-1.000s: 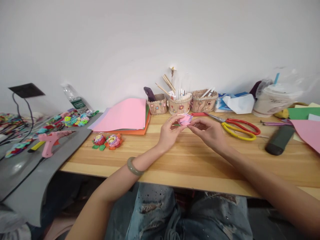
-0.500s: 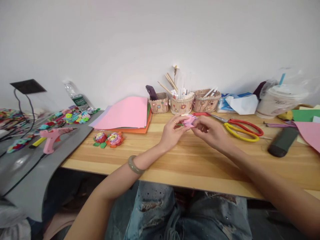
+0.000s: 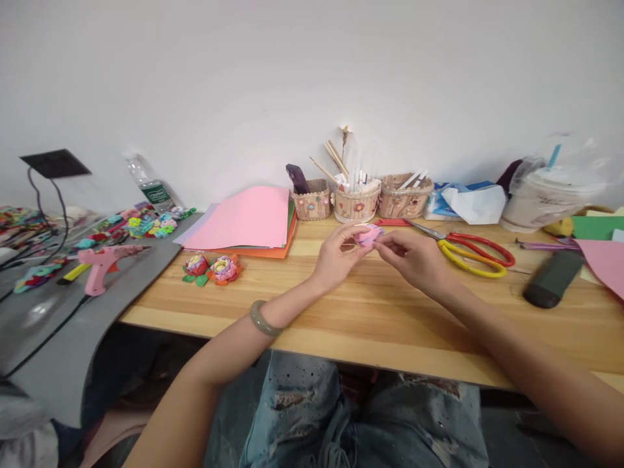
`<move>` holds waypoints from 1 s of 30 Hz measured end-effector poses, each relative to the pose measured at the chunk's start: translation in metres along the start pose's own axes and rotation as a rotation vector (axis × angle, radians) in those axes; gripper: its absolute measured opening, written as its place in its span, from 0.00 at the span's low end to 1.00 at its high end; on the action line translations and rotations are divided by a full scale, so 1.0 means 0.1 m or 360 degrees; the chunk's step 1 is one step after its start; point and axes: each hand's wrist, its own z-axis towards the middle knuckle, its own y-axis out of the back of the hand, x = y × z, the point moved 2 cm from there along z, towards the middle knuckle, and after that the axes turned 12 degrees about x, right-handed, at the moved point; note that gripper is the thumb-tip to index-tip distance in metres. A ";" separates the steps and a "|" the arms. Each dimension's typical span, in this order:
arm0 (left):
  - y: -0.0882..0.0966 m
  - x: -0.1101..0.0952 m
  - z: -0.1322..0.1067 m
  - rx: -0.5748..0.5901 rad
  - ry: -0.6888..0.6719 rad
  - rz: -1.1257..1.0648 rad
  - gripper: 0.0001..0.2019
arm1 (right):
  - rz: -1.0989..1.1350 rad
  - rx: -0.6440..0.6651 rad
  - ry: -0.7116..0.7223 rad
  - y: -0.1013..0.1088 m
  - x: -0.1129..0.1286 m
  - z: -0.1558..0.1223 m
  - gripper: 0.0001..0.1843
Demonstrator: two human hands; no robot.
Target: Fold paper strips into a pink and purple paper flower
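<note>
Fingers (image 3: 355, 229) of the left hand (image 3: 334, 259) and right hand (image 3: 414, 259) clamp the pink paper flower (image 3: 367, 236) from opposite sides.

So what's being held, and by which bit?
A pink-and-purple piece: the left hand holds its left side between thumb and fingers. The right hand has fingertips at its right edge; whether they pinch it, I can't tell.

Craft workspace

The signs: a coloured paper stack (image 3: 244, 221) lies on a wooden desk (image 3: 341, 325), with a pink glue gun (image 3: 101, 266) left of the stack, two colourful craft flowers (image 3: 225, 268) in front, and decorated baskets (image 3: 357, 205) and scissors (image 3: 444, 247) to its right.
</note>
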 end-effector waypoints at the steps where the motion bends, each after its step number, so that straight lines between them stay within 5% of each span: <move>1: 0.00 -0.01 0.00 0.0012 0.0012 -0.0017 0.14 | -0.0100 -0.0029 0.0028 0.00 0.00 0.00 0.09; 16: -0.01 -0.02 0.02 -0.0015 0.0154 -0.0089 0.15 | -0.0455 -0.0083 0.0134 -0.01 0.01 -0.04 0.09; 30: -0.01 -0.04 0.02 0.0029 0.0157 -0.0201 0.16 | 0.0926 0.0135 -0.0246 0.06 -0.02 0.01 0.17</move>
